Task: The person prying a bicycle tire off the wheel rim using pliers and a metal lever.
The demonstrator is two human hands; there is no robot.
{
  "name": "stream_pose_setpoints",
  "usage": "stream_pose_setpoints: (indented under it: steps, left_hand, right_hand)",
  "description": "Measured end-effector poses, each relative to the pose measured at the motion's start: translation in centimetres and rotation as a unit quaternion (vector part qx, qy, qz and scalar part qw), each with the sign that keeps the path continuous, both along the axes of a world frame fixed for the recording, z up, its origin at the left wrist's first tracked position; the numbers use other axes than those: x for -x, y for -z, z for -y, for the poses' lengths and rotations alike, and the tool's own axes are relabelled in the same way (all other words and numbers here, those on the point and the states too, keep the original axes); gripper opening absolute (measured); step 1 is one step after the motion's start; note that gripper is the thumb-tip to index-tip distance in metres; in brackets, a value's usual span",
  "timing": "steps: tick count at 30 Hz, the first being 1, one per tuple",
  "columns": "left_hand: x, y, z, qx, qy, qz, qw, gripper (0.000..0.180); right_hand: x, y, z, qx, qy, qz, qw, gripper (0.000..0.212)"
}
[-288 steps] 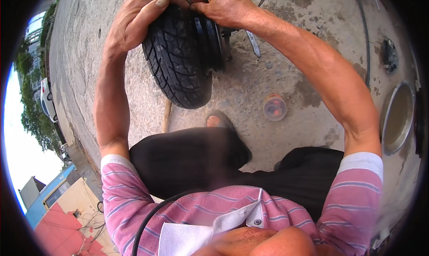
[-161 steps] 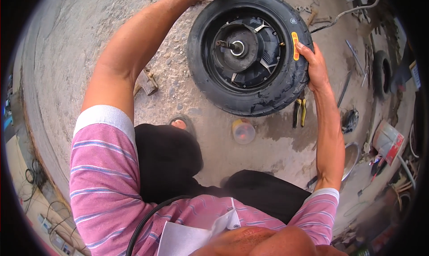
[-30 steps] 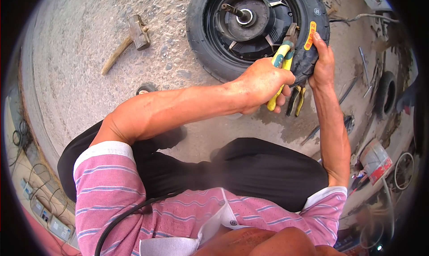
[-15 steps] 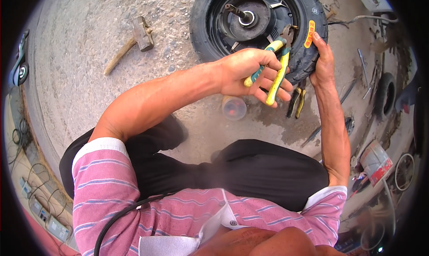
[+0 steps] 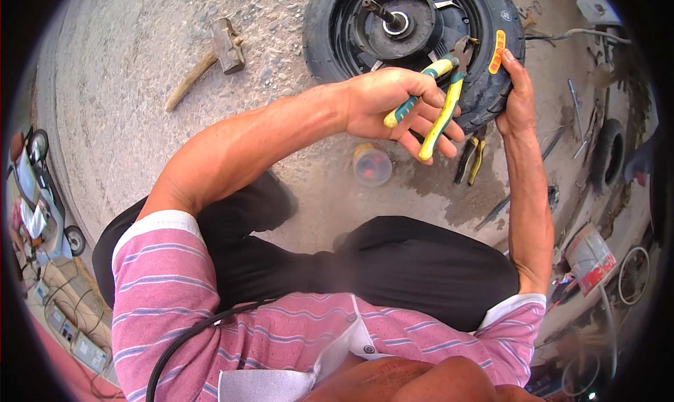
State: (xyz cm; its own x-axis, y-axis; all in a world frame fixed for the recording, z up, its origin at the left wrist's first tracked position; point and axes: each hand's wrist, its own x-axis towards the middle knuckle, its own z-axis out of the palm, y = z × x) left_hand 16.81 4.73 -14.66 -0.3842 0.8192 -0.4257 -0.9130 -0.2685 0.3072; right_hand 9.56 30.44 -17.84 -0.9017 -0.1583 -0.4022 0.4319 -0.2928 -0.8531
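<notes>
My left hand (image 5: 382, 102) is closed on pliers (image 5: 444, 118) with yellow and green handles. The handles stand apart, and several of my fingers curl round them. The pliers' jaws reach inside the wheel's rim, at a small brass-coloured piece (image 5: 474, 41) that may be a valve stem; whether they grip it, I cannot tell. A black tyre (image 5: 495, 86) is mounted round the dark hub (image 5: 365, 31), whose shaft points up. My right hand (image 5: 519, 97) holds the tyre's right side, thumb on the sidewall by an orange sticker (image 5: 498, 51); its other fingers are largely hidden.
A hammer (image 5: 227, 48) lies on the rough ground to the left. Below the wheel are a clear plastic cup (image 5: 372, 166) and a second pair of pliers (image 5: 470, 161). Rods, another tyre (image 5: 608, 154) and a bucket (image 5: 590, 252) line the right. A vehicle (image 5: 43, 191) stands far left.
The wheel and both hands sit slightly further right in view. More of the vehicle at the left edge shows. The pliers stay at the same spot inside the rim, still in my left hand.
</notes>
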Motion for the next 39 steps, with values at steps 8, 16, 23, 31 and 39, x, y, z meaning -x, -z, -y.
stream_pose_setpoints:
  steps: [8, 16, 23, 31, 39]
  left_hand:
    - [-0.2, -0.6, -1.0, 0.027, -0.039, 0.015, 0.999, 0.048]
    - [-1.4, -1.4, -3.5, -0.002, -0.138, 0.068, 0.988, 0.038]
    - [-1.3, -3.2, -4.6, 0.175, -0.112, 0.016, 0.978, 0.027]
    - [-0.9, -3.0, -4.2, 0.174, -0.089, 0.011, 0.981, 0.029]
    - [-2.3, 0.6, -3.3, 0.011, -0.136, 0.017, 0.991, 0.039]
  right_hand:
    - [0.2, 0.5, -0.3, -0.029, -0.014, -0.001, 0.999, 0.032]
    - [0.0, 0.1, 0.1, -0.020, 0.015, -0.008, 1.000, 0.032]
    - [-0.5, 0.0, 0.6, -0.033, 0.014, -0.013, 0.999, 0.033]
    - [-0.3, 0.5, 0.0, -0.046, 0.035, -0.013, 0.998, 0.036]
    - [-0.3, 0.7, -0.1, 0.003, 0.003, -0.009, 1.000, 0.032]
